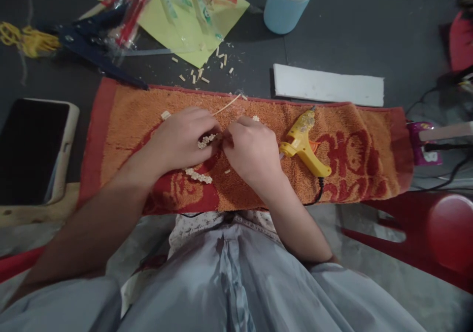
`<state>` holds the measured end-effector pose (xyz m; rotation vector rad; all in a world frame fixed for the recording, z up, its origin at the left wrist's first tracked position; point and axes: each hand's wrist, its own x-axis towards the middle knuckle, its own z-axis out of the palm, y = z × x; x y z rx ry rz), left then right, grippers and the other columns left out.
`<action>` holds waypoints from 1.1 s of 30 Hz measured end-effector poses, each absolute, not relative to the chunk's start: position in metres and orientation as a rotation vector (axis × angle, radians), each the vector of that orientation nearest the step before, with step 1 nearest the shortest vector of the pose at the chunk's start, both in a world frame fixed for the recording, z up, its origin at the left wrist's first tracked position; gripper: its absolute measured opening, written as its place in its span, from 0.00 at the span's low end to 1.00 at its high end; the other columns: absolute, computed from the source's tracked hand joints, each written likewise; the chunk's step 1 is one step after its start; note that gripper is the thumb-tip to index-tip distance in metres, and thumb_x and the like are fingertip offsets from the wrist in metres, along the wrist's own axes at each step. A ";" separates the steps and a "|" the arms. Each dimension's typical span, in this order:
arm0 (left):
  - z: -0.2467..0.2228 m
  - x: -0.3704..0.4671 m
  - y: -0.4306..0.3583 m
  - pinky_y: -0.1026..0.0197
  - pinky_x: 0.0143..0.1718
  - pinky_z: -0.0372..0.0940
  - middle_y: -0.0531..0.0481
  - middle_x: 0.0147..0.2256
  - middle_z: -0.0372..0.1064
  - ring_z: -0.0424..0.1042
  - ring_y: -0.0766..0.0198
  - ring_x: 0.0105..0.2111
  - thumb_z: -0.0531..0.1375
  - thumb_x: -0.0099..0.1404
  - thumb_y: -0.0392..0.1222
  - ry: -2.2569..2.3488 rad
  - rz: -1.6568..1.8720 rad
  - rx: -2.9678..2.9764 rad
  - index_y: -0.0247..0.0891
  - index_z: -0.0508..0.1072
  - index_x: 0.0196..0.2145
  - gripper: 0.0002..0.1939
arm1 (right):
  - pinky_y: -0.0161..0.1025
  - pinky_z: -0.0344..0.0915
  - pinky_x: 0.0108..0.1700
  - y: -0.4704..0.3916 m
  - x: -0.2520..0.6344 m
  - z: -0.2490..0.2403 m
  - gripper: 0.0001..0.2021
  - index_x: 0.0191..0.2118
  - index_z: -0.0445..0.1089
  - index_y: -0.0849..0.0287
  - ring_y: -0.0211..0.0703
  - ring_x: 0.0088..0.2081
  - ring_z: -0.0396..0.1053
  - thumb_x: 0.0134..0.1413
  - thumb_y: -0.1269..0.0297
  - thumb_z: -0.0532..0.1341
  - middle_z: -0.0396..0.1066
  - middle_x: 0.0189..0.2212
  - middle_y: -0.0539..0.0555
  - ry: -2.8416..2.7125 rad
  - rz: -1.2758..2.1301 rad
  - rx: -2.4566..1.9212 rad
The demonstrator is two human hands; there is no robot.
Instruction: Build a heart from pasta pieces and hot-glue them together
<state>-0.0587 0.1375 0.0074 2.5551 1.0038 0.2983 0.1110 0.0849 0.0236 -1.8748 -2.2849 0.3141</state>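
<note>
My left hand (pixel 185 137) is closed around a short cluster of small cream stick pieces (pixel 207 141), part of which shows between thumb and fingers. My right hand (pixel 253 149) is closed too, its fingertips pinched close against the left ones; what sits between them is hidden. Just below the left hand, a similar curved chain of cream pieces (pixel 198 176) lies on the orange towel (pixel 236 194). A thin pale stick (pixel 227 104) lies beyond the hands. To the right of my right hand rests a yellow glue gun (pixel 303 145).
Several cut stick bits (pixel 201 76) are scattered beyond the towel, near yellow paper (pixel 232 12) and dark blue cutters (pixel 92 41). A white strip (pixel 328 85) and a blue bottle (pixel 284 7) stand further right. A phone (pixel 33 149) lies at left.
</note>
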 end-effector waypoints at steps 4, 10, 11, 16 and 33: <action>0.008 -0.059 0.138 0.54 0.43 0.65 0.46 0.36 0.72 0.71 0.55 0.41 0.54 0.65 0.44 1.009 0.258 2.550 0.40 0.72 0.36 0.09 | 0.39 0.61 0.35 0.085 0.111 0.021 0.12 0.36 0.76 0.62 0.47 0.36 0.70 0.58 0.74 0.54 0.74 0.34 0.59 -2.278 0.300 -1.867; 0.007 -0.059 0.137 0.54 0.43 0.65 0.46 0.37 0.73 0.71 0.56 0.41 0.55 0.64 0.42 1.025 0.260 2.550 0.41 0.73 0.36 0.07 | 0.39 0.60 0.35 0.088 0.112 0.020 0.11 0.34 0.76 0.61 0.46 0.35 0.69 0.55 0.74 0.55 0.73 0.32 0.58 -2.253 0.326 -1.851; 0.007 -0.060 0.137 0.54 0.43 0.65 0.46 0.37 0.73 0.71 0.55 0.41 0.55 0.64 0.42 1.024 0.266 2.549 0.41 0.73 0.36 0.07 | 0.39 0.61 0.35 0.088 0.112 0.020 0.11 0.33 0.76 0.61 0.46 0.35 0.69 0.54 0.74 0.55 0.73 0.32 0.57 -2.247 0.333 -1.843; 0.008 -0.059 0.137 0.55 0.42 0.65 0.47 0.36 0.72 0.71 0.55 0.41 0.56 0.64 0.41 1.026 0.270 2.550 0.41 0.73 0.36 0.06 | 0.39 0.60 0.35 0.089 0.113 0.020 0.10 0.31 0.75 0.59 0.45 0.33 0.67 0.54 0.74 0.55 0.72 0.31 0.56 -2.202 0.376 -1.854; 0.006 -0.060 0.136 0.53 0.40 0.64 0.46 0.34 0.71 0.70 0.54 0.39 0.56 0.63 0.41 1.026 0.266 2.573 0.41 0.70 0.33 0.05 | 0.39 0.59 0.34 0.088 0.109 0.015 0.08 0.29 0.73 0.58 0.46 0.34 0.67 0.52 0.71 0.56 0.71 0.31 0.55 -2.142 0.395 -1.826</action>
